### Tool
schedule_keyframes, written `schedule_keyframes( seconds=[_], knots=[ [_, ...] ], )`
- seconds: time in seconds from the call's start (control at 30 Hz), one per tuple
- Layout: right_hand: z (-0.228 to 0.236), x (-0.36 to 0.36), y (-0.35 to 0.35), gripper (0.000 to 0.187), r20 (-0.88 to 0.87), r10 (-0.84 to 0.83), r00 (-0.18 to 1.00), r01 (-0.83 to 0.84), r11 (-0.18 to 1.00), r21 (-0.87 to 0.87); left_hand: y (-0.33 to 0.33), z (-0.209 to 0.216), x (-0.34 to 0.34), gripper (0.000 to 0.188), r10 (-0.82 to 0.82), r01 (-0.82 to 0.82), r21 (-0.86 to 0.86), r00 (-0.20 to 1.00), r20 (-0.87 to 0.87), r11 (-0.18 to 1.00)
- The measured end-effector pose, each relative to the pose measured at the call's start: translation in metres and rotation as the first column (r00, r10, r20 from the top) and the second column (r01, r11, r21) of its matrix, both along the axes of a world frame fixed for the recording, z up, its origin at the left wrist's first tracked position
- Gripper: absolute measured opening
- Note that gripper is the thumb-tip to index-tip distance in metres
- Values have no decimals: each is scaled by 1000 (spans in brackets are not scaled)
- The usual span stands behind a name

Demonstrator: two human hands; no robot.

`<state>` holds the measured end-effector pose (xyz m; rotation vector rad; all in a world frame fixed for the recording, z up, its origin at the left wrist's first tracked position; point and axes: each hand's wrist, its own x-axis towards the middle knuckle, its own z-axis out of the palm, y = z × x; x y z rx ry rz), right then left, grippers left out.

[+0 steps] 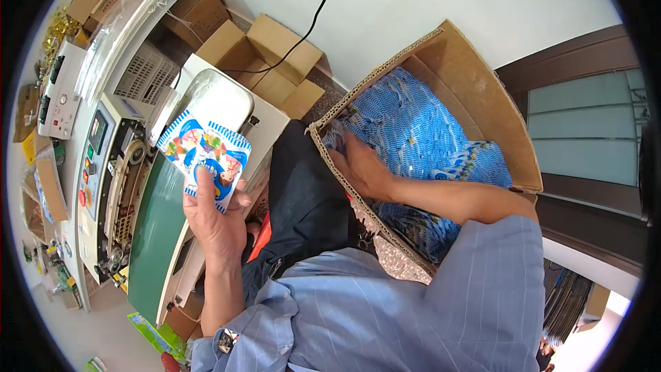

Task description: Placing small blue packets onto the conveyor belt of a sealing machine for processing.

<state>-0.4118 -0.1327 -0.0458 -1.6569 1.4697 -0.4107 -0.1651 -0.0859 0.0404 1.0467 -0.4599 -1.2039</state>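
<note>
My left hand (212,217) grips a pair of small flat packets (219,162), fanned so that they overlap. They are white and blue with striped edges and colourful pictures. The thumb lies across their front, above a white tray (231,96) on the workbench. My right hand (363,169) reaches down into a large open cardboard box (485,83) at my right. Many blue-and-white packets (413,120) lie heaped in it in wavy rows. That hand is among them near the box's left wall, and its fingers are partly hidden.
Left of me stands a machine with a control panel (93,172) and a green conveyor belt (155,234). Behind the tray is an open, smaller cardboard box (265,69). A black cable (320,10) hangs by the wall. Flattened cardboard (568,300) is stacked at the lower right.
</note>
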Motion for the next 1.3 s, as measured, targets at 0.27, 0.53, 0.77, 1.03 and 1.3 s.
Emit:
schedule_keyframes(
  seconds=[0.27, 0.53, 0.77, 1.03, 1.3],
  knots=[
    [-18, -33, -14, 13, 112, 118, 987, -111, 991, -71, 8, 0, 2, 32, -54, 46, 106, 996, 68, 993],
    [46, -69, -54, 16, 189, 214, 958, -230, 971, 68, 0, 3, 1, 31, -165, 161, 122, 986, 23, 979],
    [114, -106, -73, 19, 346, 180, 921, -202, 979, 30, -33, 10, -4, 29, -132, 130, 27, 985, 110, 991],
    [200, -80, -67, 22, 578, 319, 751, -431, 900, 62, -55, 41, -25, 33, -196, 206, -77, 974, 117, 976],
    [206, 13, -87, 25, 629, 476, 614, -621, 784, 13, -28, 48, -35, 39, -328, 296, -143, 875, -357, 945]
  ],
)
